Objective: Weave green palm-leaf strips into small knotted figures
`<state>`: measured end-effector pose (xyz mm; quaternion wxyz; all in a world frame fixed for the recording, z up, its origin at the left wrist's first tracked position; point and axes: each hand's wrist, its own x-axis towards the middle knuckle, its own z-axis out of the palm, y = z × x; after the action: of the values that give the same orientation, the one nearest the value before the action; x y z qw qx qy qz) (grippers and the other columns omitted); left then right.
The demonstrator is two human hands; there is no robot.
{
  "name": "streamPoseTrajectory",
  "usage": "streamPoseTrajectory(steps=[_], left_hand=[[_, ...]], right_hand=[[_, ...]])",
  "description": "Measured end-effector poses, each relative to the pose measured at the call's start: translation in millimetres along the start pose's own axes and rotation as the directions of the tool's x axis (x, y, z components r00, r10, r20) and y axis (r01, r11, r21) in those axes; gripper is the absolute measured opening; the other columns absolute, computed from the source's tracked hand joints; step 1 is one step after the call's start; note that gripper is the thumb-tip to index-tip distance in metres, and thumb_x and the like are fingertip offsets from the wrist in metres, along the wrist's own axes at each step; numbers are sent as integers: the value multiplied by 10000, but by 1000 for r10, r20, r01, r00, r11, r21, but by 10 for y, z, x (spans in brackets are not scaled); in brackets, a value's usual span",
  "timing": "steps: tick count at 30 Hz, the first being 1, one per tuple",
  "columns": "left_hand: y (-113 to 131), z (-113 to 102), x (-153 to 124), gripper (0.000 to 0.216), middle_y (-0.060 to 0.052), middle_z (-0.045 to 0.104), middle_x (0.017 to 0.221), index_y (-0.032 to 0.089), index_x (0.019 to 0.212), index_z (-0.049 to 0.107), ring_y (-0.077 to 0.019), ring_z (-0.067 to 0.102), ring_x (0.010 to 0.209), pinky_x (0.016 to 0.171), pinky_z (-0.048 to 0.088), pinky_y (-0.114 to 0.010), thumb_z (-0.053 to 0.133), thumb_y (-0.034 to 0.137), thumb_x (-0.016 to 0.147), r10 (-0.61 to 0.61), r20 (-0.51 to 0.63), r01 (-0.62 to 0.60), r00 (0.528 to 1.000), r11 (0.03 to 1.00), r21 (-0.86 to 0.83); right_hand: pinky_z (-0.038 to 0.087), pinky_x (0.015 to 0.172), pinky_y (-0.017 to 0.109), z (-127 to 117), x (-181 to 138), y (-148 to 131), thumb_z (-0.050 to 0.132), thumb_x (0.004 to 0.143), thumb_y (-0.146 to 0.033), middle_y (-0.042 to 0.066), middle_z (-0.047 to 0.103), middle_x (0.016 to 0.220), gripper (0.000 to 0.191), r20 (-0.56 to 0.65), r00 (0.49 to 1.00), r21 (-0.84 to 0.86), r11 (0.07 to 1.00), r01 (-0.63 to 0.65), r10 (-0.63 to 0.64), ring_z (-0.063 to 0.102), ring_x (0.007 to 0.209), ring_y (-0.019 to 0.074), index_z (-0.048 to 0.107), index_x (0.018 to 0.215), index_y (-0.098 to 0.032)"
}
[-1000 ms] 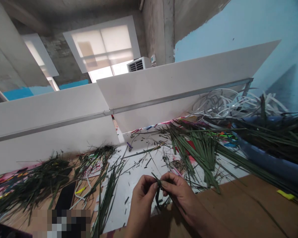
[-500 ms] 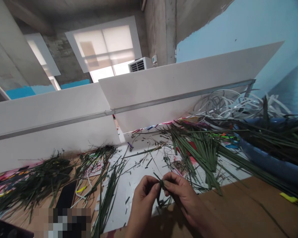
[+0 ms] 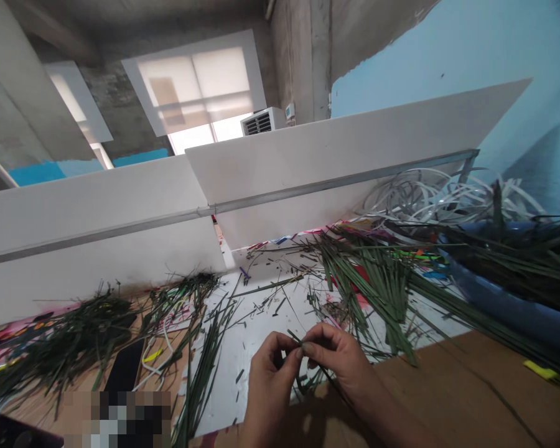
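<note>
My left hand (image 3: pixel 270 373) and my right hand (image 3: pixel 338 364) meet low in the middle of the view, fingertips pinched together on a thin dark green leaf strip (image 3: pixel 297 353). The strip bends between my fingers and hangs down toward the table. Both hands hover just above a white sheet (image 3: pixel 256 336) strewn with short green cuttings. A fan of long green leaf strips (image 3: pixel 373 286) lies just right of my right hand.
A pile of dark green strips (image 3: pixel 74 342) covers the left of the wooden table (image 3: pixel 448 392). A phone (image 3: pixel 124 373) lies by it. At right a blue tub (image 3: pixel 504 298) holds leaves, with white coiled bands (image 3: pixel 429 193) behind. White partition boards (image 3: pixel 308 162) wall the back.
My hands have stayed in nearly the same spot, drifting slightly lower; the fingers keep working the pinched strip. The camera view barely shifted.
</note>
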<state>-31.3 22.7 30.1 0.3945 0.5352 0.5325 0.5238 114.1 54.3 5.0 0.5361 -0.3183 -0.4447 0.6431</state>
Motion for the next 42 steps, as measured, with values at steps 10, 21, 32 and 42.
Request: streamPoseTrajectory(steps=[10, 21, 32, 42], left_hand=[[9, -32, 38, 397, -21, 645, 569, 157, 822, 652, -161, 558, 491, 537, 445, -282, 755, 527, 721, -210, 224, 268, 952, 924, -273], [57, -54, 26, 209, -52, 678, 806, 174, 779, 691, -206, 589, 799, 746, 440, -293, 662, 375, 828, -35, 203, 33, 979, 999, 15], [79, -138, -4, 165, -50, 676, 828, 188, 821, 654, -224, 583, 828, 747, 424, -302, 559, 310, 877, 126, 85, -145, 988, 954, 263], [191, -100, -75, 191, -7, 611, 733, 189, 771, 645, -178, 535, 718, 664, 420, -253, 633, 366, 842, 98, 101, -103, 990, 994, 41]], right_hand=[[458, 632, 265, -55, 10, -74, 825, 718, -436, -6, 646, 690, 271, -21, 996, -84, 992, 90, -92, 574, 644, 153, 724, 780, -192], [468, 614, 256, -15, -22, -99, 847, 698, -396, -10, 653, 662, 238, 14, 996, -14, 996, 91, -91, 589, 620, 146, 733, 761, -196], [446, 637, 269, -27, -67, -88, 810, 752, -356, -10, 635, 704, 164, 97, 980, -151, 971, 186, -173, 569, 657, 153, 742, 780, -209], [456, 684, 278, -31, -121, -120, 759, 819, -292, 3, 641, 751, 63, 162, 912, -261, 875, 408, -377, 585, 735, 174, 737, 802, -235]])
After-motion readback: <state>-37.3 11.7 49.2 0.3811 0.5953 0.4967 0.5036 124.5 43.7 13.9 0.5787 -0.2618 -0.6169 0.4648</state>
